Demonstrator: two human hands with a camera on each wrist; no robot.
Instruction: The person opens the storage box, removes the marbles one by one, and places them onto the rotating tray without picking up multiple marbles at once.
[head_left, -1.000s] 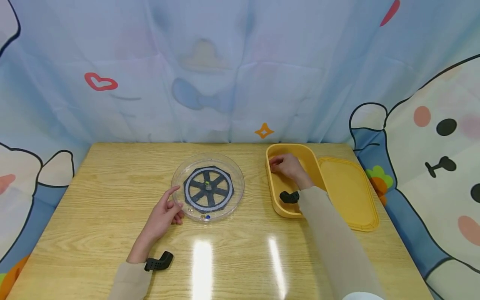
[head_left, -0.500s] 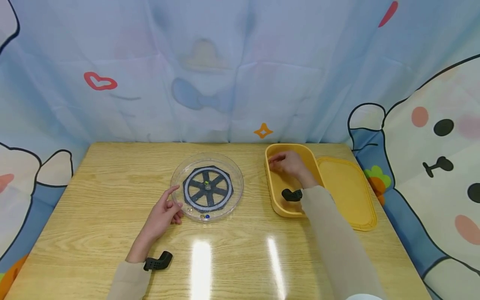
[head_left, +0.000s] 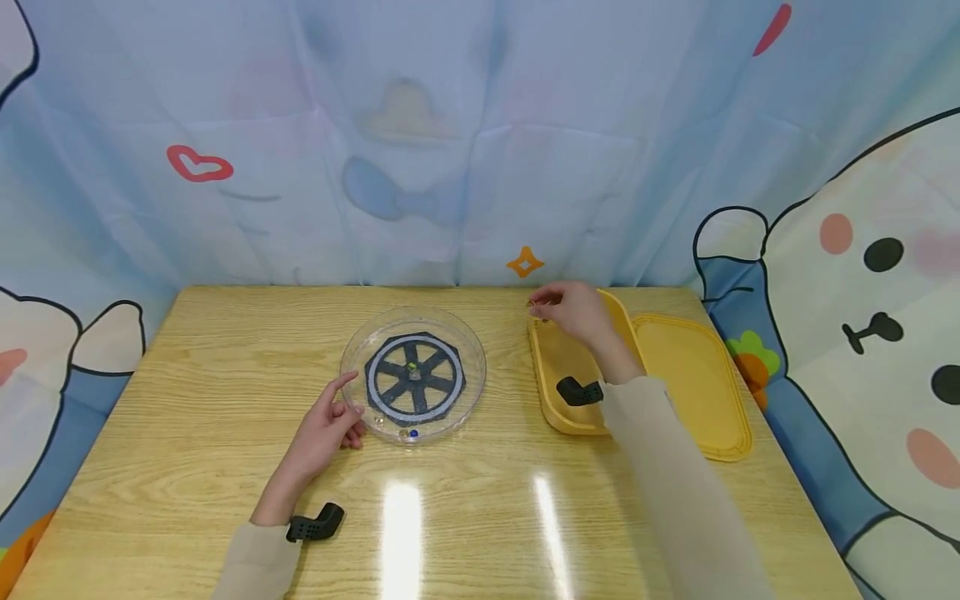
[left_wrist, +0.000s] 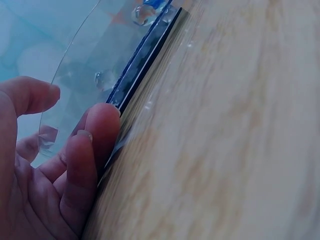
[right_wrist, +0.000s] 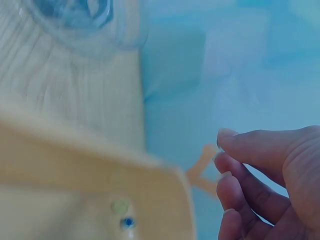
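Observation:
My left hand (head_left: 324, 433) rests against the near-left rim of a clear round dish (head_left: 476, 367), index finger extended over the edge and thumb beside it. In the left wrist view, the dish's transparent wall rises beside the fingertips. A blue marble (head_left: 414, 433) and a few clear or amber marbles lie along the dish's near edge. My right hand (head_left: 579, 315) is raised at the far-left corner of a yellow box (head_left: 551, 400). Its thumb and fingertips pinch a small shiny amber marble (head_left: 531, 305), mostly hidden by the fingers.
A dark wheel-like figure (head_left: 423, 401) shows in the dish, with a small yellowish piece at its hub. A blue marble (right_wrist: 128, 222) and a pale green one lie inside the box. The yellow lid (head_left: 693, 392) lies to the right. A printed curtain (head_left: 450, 150) hangs behind the table.
My right hand has risen from inside the yellow box to its far-left rim, with the small marble now showing at its fingertips. The left hand and the dish have stayed put.

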